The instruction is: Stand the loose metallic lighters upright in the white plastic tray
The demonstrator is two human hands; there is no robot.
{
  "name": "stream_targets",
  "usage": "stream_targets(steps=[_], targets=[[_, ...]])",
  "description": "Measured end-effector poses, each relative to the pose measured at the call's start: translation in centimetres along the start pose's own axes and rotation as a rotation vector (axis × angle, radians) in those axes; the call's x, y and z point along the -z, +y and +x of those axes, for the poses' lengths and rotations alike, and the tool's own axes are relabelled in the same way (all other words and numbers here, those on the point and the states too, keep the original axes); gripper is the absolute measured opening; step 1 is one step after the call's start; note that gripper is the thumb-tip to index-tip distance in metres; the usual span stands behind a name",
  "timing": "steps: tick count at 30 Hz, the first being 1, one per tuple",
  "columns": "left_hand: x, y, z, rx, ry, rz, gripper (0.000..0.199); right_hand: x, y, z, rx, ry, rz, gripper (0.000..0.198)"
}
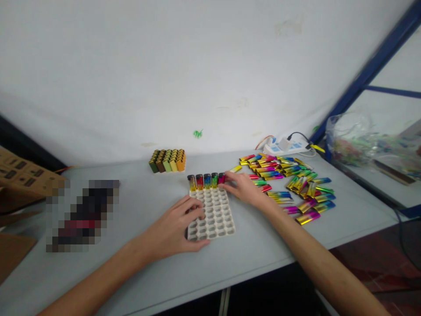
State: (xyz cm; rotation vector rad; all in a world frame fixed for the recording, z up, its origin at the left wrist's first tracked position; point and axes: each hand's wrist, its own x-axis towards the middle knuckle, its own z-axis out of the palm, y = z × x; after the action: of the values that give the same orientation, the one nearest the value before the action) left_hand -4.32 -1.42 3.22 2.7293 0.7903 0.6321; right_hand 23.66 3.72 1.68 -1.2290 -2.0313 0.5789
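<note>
A white tray (215, 211) with rows of oval holes lies on the table in front of me. Several lighters with black tops stand upright along its far row, among them a blue lighter (207, 181). At the right end of that row, my right hand (242, 186) has its fingertips closed on a pink lighter (222, 177). My left hand (180, 224) grips the left side of the tray, fingers bent over the holes and thumb at the near edge. Its palm hides the tray's left edge in part.
Shiny multicoloured lighters (307, 205) lie loose in a pile to the right. Behind them is a white power strip (286, 145) with cables. A block of upright green, brown and orange lighters (167, 161) stands at the back left. Cardboard boxes (26, 175) sit far left, beside a pixelated patch.
</note>
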Motion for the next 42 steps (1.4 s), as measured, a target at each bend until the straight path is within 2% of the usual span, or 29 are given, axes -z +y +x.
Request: stream_targets(steps=[5, 10, 12, 14, 17, 22, 25, 31, 35, 37, 39, 42], targets=[[-0.5, -0.4, -0.2, -0.018, 0.013, 0.011, 0.034, 2.1, 0.8, -0.1, 0.057, 0.002, 0.026, 0.025], [-1.3, -1.3, -0.4, -0.031, 0.066, 0.052, 0.032, 6.7, 2.2, -1.0, -0.015, 0.155, -0.021, 0.026], [-1.6, -1.6, -0.4, -0.022, 0.086, 0.067, 0.031, 8.0, 2.3, -1.7, -0.043, 0.073, -0.079, 0.028], [-1.9, -1.7, -0.4, -0.010, 0.101, 0.079, 0.030, 8.5, 2.1, -2.6, -0.073, -0.073, -0.125, 0.028], [-2.0, -1.6, -0.5, 0.007, 0.108, 0.088, 0.031, 8.2, 1.6, -4.0, -0.107, -0.236, -0.189, 0.023], [-2.0, -1.2, -0.4, 0.023, 0.087, 0.079, 0.031, 7.2, 1.0, -5.1, -0.070, -0.286, -0.171, 0.012], [-1.8, -1.2, -0.3, 0.019, 0.081, 0.078, 0.032, 7.3, 0.2, -4.6, -0.045, -0.240, -0.121, 0.013], [-1.7, -1.0, -0.3, 0.030, 0.067, 0.073, 0.033, 7.1, -2.3, -2.3, -0.061, -0.084, 0.099, 0.027], [-1.7, -0.9, -0.3, 0.027, 0.073, 0.078, 0.034, 5.0, -3.9, -0.1, 0.004, -0.002, 0.184, 0.025], [-1.8, -0.9, -0.3, 0.021, 0.075, 0.084, 0.036, 3.8, -4.7, 1.0, 0.021, -0.007, 0.259, 0.027], [-2.0, -1.0, -0.3, 0.018, 0.075, 0.088, 0.037, 2.7, -5.4, 1.8, 0.036, -0.016, 0.308, 0.032], [-2.2, -1.2, -0.4, 0.013, 0.081, 0.087, 0.040, 1.5, -5.9, 1.9, 0.110, 0.026, 0.269, 0.047]])
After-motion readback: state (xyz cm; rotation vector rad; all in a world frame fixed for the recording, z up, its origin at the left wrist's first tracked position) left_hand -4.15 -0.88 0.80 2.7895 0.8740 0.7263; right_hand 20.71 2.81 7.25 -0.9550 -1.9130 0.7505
